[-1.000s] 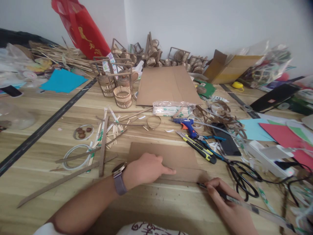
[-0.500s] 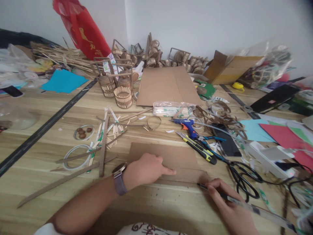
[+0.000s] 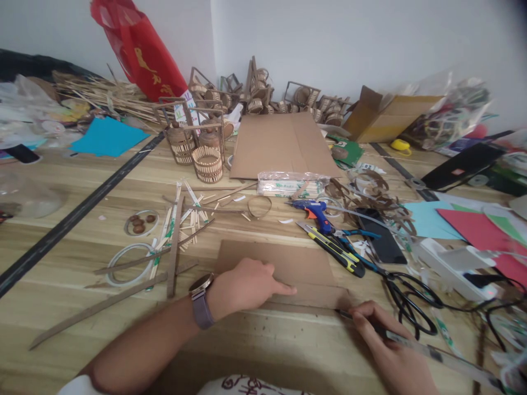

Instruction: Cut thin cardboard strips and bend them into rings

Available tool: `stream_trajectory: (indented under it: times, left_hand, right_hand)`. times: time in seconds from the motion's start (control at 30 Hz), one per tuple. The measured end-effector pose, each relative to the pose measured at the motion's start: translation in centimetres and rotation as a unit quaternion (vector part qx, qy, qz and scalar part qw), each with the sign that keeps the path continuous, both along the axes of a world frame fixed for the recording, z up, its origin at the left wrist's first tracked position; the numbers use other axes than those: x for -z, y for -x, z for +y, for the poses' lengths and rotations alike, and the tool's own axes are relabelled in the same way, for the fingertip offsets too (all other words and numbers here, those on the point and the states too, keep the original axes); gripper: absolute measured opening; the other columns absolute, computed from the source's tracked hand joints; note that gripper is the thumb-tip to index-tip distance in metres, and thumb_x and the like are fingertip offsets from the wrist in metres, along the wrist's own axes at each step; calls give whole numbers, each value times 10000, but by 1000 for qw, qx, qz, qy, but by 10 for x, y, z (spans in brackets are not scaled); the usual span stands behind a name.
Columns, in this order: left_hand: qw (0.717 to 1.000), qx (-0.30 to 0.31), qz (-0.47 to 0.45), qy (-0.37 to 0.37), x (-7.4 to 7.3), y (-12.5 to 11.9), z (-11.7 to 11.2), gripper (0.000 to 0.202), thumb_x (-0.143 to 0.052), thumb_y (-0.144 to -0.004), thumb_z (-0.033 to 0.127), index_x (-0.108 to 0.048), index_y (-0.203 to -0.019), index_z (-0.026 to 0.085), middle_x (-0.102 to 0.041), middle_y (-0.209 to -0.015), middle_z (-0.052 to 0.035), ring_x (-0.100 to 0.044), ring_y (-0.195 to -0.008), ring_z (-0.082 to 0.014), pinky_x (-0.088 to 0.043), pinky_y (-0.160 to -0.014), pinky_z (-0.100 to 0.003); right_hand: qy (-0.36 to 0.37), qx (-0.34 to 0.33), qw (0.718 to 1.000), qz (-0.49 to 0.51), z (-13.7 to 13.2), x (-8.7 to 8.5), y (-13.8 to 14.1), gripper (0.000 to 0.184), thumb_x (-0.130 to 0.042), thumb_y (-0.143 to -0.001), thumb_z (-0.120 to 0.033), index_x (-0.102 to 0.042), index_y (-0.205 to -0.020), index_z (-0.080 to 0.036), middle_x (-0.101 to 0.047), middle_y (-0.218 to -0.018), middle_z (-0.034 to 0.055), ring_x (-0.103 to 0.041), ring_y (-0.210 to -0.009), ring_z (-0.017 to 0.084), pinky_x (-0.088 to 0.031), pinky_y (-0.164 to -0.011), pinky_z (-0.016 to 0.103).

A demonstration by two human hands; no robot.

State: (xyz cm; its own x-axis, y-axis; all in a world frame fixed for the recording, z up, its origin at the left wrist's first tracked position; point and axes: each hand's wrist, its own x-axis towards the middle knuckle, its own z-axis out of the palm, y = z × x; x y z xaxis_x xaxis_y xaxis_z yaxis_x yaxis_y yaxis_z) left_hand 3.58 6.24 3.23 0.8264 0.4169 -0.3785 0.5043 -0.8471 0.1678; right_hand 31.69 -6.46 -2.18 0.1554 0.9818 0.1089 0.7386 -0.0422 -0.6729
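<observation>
A flat brown cardboard sheet (image 3: 288, 263) lies on the wooden table (image 3: 263, 345) right in front of me. My left hand (image 3: 245, 285), a watch on its wrist, presses down on the sheet's near edge with the forefinger stretched out to the right. My right hand (image 3: 391, 348) is closed round a dark pen (image 3: 364, 322), whose tip touches the cardboard's near right corner. A clear ruler (image 3: 444, 359) runs out to the right under that hand.
Right of the sheet lie a yellow-black utility knife (image 3: 331, 248), a blue glue gun (image 3: 315, 211), black scissors (image 3: 409, 304) and a phone (image 3: 381, 235). Cardboard strips and sticks (image 3: 175, 241) lie at left. A larger cardboard (image 3: 282, 144) and small woven baskets (image 3: 207, 163) stand farther back.
The pen tip and my right hand have slid slightly right along the cardboard's near edge. My left hand has stayed put.
</observation>
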Motion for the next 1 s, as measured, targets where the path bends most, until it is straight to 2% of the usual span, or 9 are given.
stream_trajectory:
  times: [0.27, 0.53, 0.67, 0.83, 1.0]
  left_hand:
    - [1000, 1, 6, -5, -2, 0, 0, 652, -464, -959, 119, -421, -1450, 547, -619, -938, -44, -652, -745, -195, -286, -504, -235]
    - [1000, -1, 16, -8, -3, -1, -1, 637, -445, -977, 134, -404, -1458, 550, -621, -949, -45, -649, -757, -189, -299, -516, -228]
    - [1000, -2, 8, -5, -3, -1, -1, 639, -457, -974, 127, -415, -1454, 547, -627, -956, -46, -650, -757, -193, -299, -519, -226]
    - [1000, -3, 13, 2, -4, -1, 0, 631, -468, -977, 140, -410, -1459, 543, -630, -966, -49, -655, -755, -202, -298, -515, -230]
    - [1000, -2, 16, -2, -4, -1, -1, 630, -458, -982, 145, -399, -1463, 547, -629, -970, -46, -656, -766, -196, -298, -512, -232]
  right_hand:
    - [-19, 81, 996, 37, -4, -6, 15, 289, -559, -879, -418, -571, -651, -242, -612, -634, -13, -571, -620, 175, -429, -572, 245]
    - [-8, 70, 997, 34, -3, -2, 6, 307, -553, -874, -448, -566, -651, -237, -602, -633, -16, -571, -616, 167, -421, -532, 218]
    - [-12, 28, 999, 22, -1, -1, 3, 298, -574, -862, -437, -575, -643, -235, -603, -604, -14, -576, -584, 169, -439, -531, 221]
    - [-10, 81, 995, 55, -3, -7, 14, 296, -559, -878, -439, -555, -659, -240, -588, -636, -17, -549, -615, 167, -404, -550, 235]
    - [-10, 87, 994, 60, -4, -11, 18, 283, -556, -869, -414, -547, -645, -242, -552, -613, -28, -520, -609, 160, -393, -585, 244]
